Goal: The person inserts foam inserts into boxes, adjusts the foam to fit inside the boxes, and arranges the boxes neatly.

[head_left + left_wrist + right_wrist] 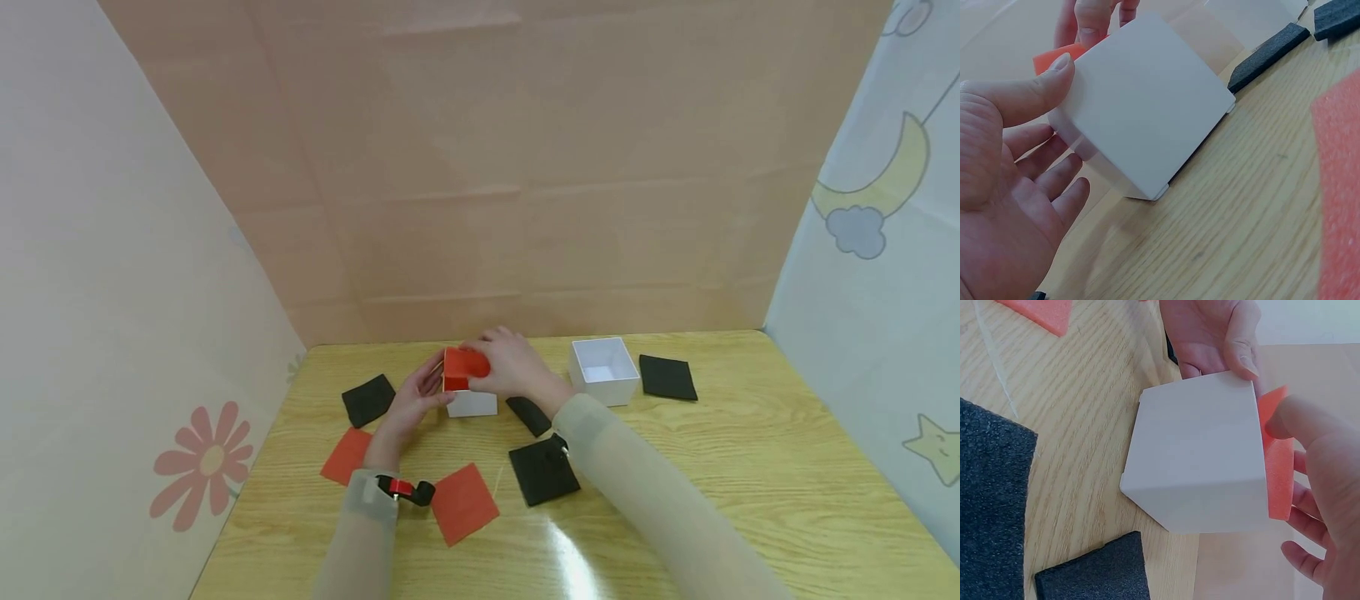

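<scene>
A white open-topped box (472, 405) stands on the table, and a red foam sheet (457, 368) sticks up out of its opening. My left hand (411, 406) holds the box by its left side. In the left wrist view its thumb lies at the rim of the box, with the fingertips against the side wall. My right hand (512, 363) pinches the red foam at the top, thumb on the near face and fingers behind, as the right wrist view shows. The box hides the foam's lower part.
A second white box (604, 372) stands to the right. Black foam pieces lie around: one (667, 377) beyond it, one (369, 401) at the left, one (544, 472) near the right forearm, a narrow strip (529, 415). Red squares (464, 504) lie in front and under the left wrist.
</scene>
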A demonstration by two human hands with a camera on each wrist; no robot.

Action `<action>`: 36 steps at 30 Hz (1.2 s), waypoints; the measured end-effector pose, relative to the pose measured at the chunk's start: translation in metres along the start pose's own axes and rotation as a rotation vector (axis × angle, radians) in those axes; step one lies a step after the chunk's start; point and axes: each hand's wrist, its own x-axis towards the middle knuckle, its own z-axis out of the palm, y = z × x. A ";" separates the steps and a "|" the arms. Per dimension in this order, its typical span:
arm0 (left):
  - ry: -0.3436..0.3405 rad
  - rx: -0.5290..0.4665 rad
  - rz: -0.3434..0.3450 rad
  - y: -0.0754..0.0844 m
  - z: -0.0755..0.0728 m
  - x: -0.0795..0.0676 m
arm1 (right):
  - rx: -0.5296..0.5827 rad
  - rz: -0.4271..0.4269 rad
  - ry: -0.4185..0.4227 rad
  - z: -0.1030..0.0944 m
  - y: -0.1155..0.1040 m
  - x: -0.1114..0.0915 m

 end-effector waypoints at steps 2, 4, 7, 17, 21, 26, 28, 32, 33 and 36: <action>-0.001 -0.002 0.002 -0.001 -0.001 0.000 | -0.009 0.001 -0.008 0.000 -0.001 0.000; -0.002 -0.005 0.002 -0.002 -0.001 0.000 | -0.013 0.004 -0.021 -0.002 -0.002 0.000; -0.004 -0.010 -0.001 -0.002 -0.001 0.001 | -0.032 0.007 -0.040 -0.004 -0.004 0.001; -0.008 -0.014 -0.004 -0.002 -0.001 0.000 | -0.059 0.004 -0.093 -0.011 -0.008 0.005; 0.002 -0.015 -0.010 -0.001 0.000 0.001 | -0.055 0.007 -0.134 -0.012 -0.007 0.007; -0.006 -0.019 -0.008 -0.001 -0.001 0.000 | -0.062 0.000 -0.179 -0.012 -0.005 0.008; -0.011 -0.023 -0.007 0.000 -0.001 0.000 | -0.055 -0.007 -0.187 -0.011 -0.003 0.007; -0.003 -0.021 -0.014 0.001 -0.001 0.001 | -0.014 -0.027 -0.171 -0.009 0.002 0.007; -0.002 -0.018 -0.014 0.001 -0.001 0.001 | -0.001 -0.032 -0.158 -0.008 0.003 0.007; 0.001 -0.017 -0.015 0.000 -0.001 0.002 | 0.030 -0.042 -0.106 -0.005 0.008 0.006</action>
